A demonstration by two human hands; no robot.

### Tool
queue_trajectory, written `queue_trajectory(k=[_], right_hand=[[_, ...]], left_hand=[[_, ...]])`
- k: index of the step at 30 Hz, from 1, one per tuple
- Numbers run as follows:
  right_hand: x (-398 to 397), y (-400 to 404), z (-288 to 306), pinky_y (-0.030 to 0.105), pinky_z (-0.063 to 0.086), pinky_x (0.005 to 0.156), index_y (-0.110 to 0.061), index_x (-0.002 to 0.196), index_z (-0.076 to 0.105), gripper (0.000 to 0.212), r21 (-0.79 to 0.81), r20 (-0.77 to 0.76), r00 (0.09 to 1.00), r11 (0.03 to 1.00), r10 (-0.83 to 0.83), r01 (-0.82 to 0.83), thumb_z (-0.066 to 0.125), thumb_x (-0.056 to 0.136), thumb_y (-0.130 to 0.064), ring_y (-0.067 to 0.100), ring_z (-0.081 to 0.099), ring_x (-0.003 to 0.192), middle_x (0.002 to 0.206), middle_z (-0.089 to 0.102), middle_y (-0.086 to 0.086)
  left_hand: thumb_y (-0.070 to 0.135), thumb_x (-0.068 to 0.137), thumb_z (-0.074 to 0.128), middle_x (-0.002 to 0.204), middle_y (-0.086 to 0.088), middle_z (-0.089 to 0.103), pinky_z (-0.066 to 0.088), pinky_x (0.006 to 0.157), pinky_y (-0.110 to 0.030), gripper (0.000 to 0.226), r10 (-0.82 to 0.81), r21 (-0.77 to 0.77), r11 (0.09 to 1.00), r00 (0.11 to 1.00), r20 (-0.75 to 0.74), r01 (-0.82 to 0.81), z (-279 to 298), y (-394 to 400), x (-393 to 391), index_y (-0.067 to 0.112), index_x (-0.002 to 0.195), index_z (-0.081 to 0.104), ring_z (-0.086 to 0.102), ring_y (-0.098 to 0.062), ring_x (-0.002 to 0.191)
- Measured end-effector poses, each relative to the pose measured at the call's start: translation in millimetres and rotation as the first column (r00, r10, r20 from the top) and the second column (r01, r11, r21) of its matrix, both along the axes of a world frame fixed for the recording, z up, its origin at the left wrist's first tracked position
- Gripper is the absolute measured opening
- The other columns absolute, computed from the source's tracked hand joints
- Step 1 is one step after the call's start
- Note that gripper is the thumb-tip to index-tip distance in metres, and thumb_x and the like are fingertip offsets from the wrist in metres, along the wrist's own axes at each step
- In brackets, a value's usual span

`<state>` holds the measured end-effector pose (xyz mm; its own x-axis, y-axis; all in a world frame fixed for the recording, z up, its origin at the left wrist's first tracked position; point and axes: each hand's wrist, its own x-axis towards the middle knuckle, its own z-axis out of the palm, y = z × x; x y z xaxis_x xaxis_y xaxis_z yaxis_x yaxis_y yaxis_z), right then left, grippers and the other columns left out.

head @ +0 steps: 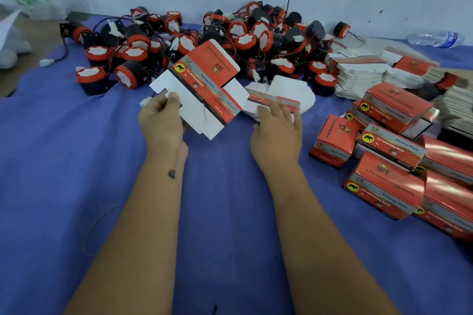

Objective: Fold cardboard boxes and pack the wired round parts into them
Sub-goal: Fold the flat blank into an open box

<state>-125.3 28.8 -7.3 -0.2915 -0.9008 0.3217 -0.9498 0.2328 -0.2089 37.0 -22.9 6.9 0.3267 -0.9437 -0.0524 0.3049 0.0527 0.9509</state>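
Head | left hand (161, 120) holds one flat box (204, 84) | right hand (277, 125) on another flat box (276, 96)

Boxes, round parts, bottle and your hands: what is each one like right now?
Flat box blank: unfolded, lifted, gripped by the left hand.
Left hand: pinching the blank's white flap.
Right hand: fingers straight, resting on a second flat blank on the cloth.
Folded boxes: assembled, piled at right.
Stack of blanks: still flat.
Round parts: loose heap, wires tangled, unpacked.
Water bottle: lying on its side.
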Motion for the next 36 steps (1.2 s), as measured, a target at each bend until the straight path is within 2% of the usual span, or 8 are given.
queue_trajectory(k=[5, 9, 16, 20, 24, 28, 32, 36], right_hand=[[23, 8, 9, 0.036, 0.039, 0.1, -0.011, 0.128, 0.059, 0.038, -0.566, 0.195, 0.939, 0.814, 0.282, -0.126, 0.06, 0.091, -0.023, 0.023, 0.05, 0.117, 0.128, 0.056, 0.006], [49, 9, 7, 0.006, 0.034, 0.098, -0.027, 0.15, 0.027, 0.078, -0.49, 0.545, 0.654, 0.833, 0.524, -0.259, 0.068, 0.085, -0.043, -0.011, 0.034, 0.124, 0.134, 0.038, -0.023], [43, 4, 7, 0.034, 0.05, 0.097, -0.033, 0.142, 0.04, 0.064, -0.552, 0.668, 0.511, 0.821, 0.541, -0.148, 0.07, 0.086, -0.037, 0.006, 0.051, 0.122, 0.135, 0.049, -0.016], [39, 8, 11, 0.011, 0.048, 0.079, -0.054, 0.111, 0.05, 0.032, -0.552, 0.713, 0.465, 0.829, 0.525, -0.089, 0.066, 0.087, -0.041, -0.004, 0.061, 0.098, 0.113, 0.059, -0.032], [34, 7, 6, 0.016, 0.052, 0.073, -0.032, 0.125, 0.054, 0.031, -0.557, 0.741, 0.464, 0.83, 0.486, 0.02, 0.054, 0.094, -0.03, 0.0, 0.064, 0.09, 0.101, 0.068, -0.014], [25, 0, 7, 0.007, 0.043, 0.053, -0.033, 0.121, 0.05, 0.039, -0.539, 0.743, 0.535, 0.834, 0.403, 0.121, 0.057, 0.085, -0.019, -0.006, 0.061, 0.074, 0.084, 0.065, -0.013], [21, -5, 10, 0.018, 0.051, 0.06, -0.025, 0.128, 0.047, 0.052, -0.519, 0.823, 0.387, 0.826, 0.414, 0.221, 0.062, 0.084, -0.003, 0.002, 0.065, 0.07, 0.082, 0.067, -0.007], [14, -8, 9, 0.016, 0.045, 0.052, -0.038, 0.144, 0.032, 0.077, -0.462, 0.887, 0.174, 0.828, 0.428, 0.318, 0.062, 0.085, 0.002, 0.0, 0.052, 0.054, 0.058, 0.051, -0.014]], left_hand=[[0.017, 0.093, 0.068, 0.087, 0.011, 0.073, 0.059, 0.087, -0.035, 0.006, -0.025, -0.074, 0.997, 0.996, 0.083, 0.031, 3, 3, -3, 0.021, 0.091, 0.07, 0.068, -0.005, 0.083], [0.025, 0.082, 0.075, 0.07, 0.016, 0.071, 0.053, 0.07, -0.019, 0.002, -0.242, -0.168, 0.954, 0.969, 0.049, 0.247, 8, 10, -6, 0.025, 0.083, 0.074, 0.063, 0.003, 0.07], [0.012, 0.094, 0.059, 0.079, 0.008, 0.074, 0.055, 0.07, -0.021, 0.033, -0.523, -0.301, 0.792, 0.845, 0.116, 0.531, 11, 17, -9, 0.027, 0.072, 0.079, 0.07, -0.007, 0.08], [0.015, 0.094, 0.061, 0.082, 0.01, 0.071, 0.053, 0.085, -0.026, 0.027, -0.464, -0.315, 0.783, 0.841, 0.278, 0.536, 11, 21, -5, 0.028, 0.076, 0.076, 0.067, -0.012, 0.09], [0.011, 0.094, 0.063, 0.075, 0.021, 0.068, 0.047, 0.075, -0.012, 0.021, -0.22, -0.368, 0.845, 0.878, 0.425, 0.389, 13, 22, -8, 0.027, 0.082, 0.068, 0.062, 0.005, 0.078], [0.019, 0.091, 0.067, 0.089, 0.022, 0.064, 0.043, 0.087, -0.013, 0.006, 0.204, -0.577, 0.741, 0.703, 0.681, 0.344, 9, 28, -19, 0.021, 0.089, 0.072, 0.055, 0.007, 0.088], [0.038, 0.087, 0.065, 0.119, 0.011, 0.065, 0.04, 0.104, -0.023, 0.033, 0.105, -0.482, 0.713, 0.603, 0.791, 0.509, 1, 24, -22, 0.023, 0.116, 0.07, 0.051, 0.003, 0.114], [0.059, 0.067, 0.081, 0.152, 0.02, 0.021, 0.02, 0.103, -0.001, 0.105, -0.351, -0.118, 0.751, 0.544, 0.762, 0.65, -10, 19, -15, 0.043, 0.15, 0.019, 0.016, 0.022, 0.134]])
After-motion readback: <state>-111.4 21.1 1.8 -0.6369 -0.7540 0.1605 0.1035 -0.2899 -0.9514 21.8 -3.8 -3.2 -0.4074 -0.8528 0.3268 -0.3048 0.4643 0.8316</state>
